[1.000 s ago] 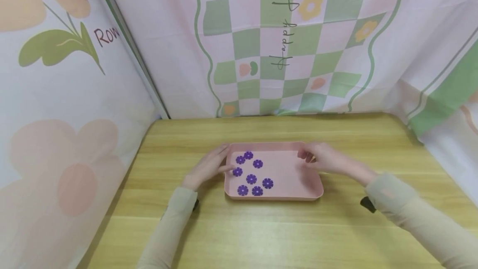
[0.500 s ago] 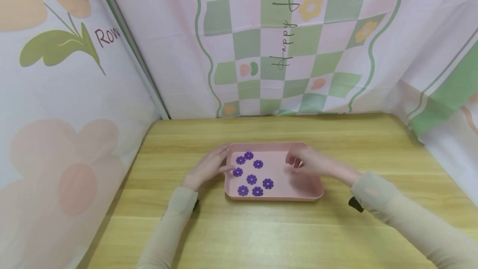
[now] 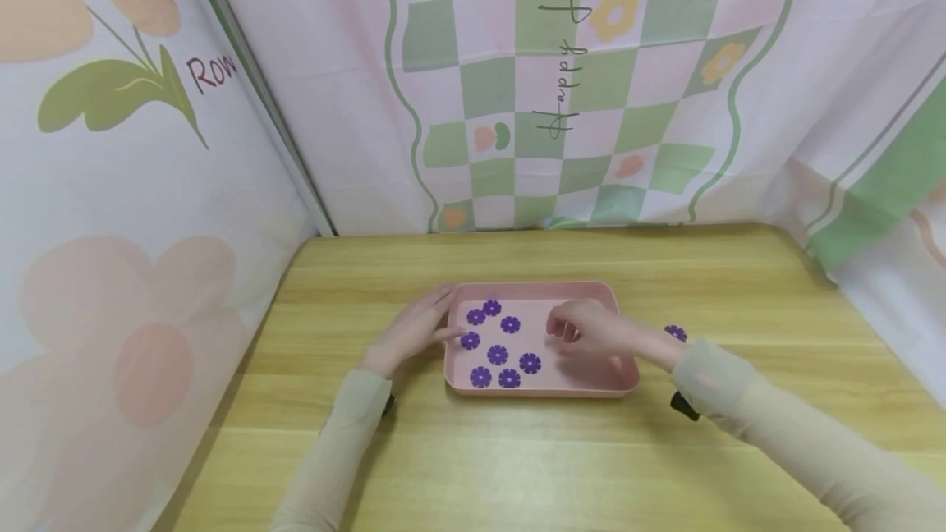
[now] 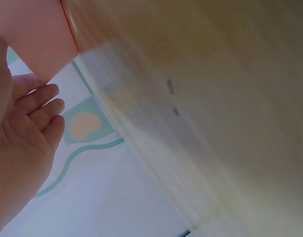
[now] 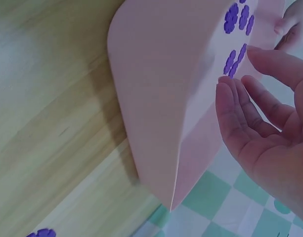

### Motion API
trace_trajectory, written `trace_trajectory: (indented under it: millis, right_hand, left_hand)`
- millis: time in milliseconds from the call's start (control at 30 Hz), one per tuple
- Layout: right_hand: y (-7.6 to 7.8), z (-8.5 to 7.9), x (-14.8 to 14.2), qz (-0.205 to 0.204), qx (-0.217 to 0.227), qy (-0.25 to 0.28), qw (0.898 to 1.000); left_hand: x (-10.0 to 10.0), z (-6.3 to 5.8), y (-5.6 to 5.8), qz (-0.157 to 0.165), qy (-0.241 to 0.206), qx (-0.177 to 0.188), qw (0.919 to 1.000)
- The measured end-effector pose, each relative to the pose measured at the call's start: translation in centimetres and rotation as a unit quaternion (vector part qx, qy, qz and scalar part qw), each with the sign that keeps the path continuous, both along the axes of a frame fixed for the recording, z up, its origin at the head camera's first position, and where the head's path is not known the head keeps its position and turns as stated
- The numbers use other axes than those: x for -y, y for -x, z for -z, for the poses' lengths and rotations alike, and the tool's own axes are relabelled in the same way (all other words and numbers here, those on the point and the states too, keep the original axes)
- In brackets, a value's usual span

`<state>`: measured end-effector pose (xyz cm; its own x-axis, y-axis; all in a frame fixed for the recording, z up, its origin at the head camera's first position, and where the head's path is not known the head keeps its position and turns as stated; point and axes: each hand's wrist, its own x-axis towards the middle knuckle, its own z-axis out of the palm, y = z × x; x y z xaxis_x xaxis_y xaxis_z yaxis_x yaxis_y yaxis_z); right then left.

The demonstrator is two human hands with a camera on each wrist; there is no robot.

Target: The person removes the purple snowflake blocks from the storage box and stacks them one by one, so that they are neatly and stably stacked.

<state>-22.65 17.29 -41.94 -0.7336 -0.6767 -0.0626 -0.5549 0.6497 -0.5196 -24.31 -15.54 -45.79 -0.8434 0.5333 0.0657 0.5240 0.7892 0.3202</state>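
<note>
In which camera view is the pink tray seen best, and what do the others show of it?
The head view: the pink tray appears from above, with most of its inside and rim visible. The right wrist view shows an outer wall and a slanted part of the inside; the left wrist view only one corner.

Served as a worktop [image 3: 502,466] of yellowish wood grain, streaked lighter in places and rounded at the far right corner. Bore a shallow pink tray [image 3: 532,310] near the middle, set flat and stretched lengthwise from left to right. Carried also a purple flower-shaped piece [image 3: 676,332] directly on the wood, to the right of the tray and near it without touching, partly hidden in the head view.
</note>
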Motion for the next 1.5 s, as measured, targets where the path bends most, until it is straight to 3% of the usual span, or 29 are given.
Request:
trace_trajectory:
  millis: [233,600,1133,1500]
  right_hand:
    - [-0.5,0.3,1.1,-0.002,-0.01,-0.014,1.0]
    - [-0.7,0.8,2.6,-0.033,0.017,0.007,0.999]
    - [-1.0,1.1,3.8,-0.038,0.025,-0.011,0.999]
    - [-1.3,1.4,4.5,-0.012,0.017,-0.038,0.999]
  left_hand:
    - [0.1,0.1,-0.2,-0.001,0.004,-0.008,1.0]
    - [0.1,0.0,-0.3,0.008,0.007,-0.033,0.9994]
    - [0.1,0.2,-0.1,0.009,0.016,-0.045,0.9988]
    - [0.1,-0.1,-0.1,0.012,0.021,-0.042,0.9988]
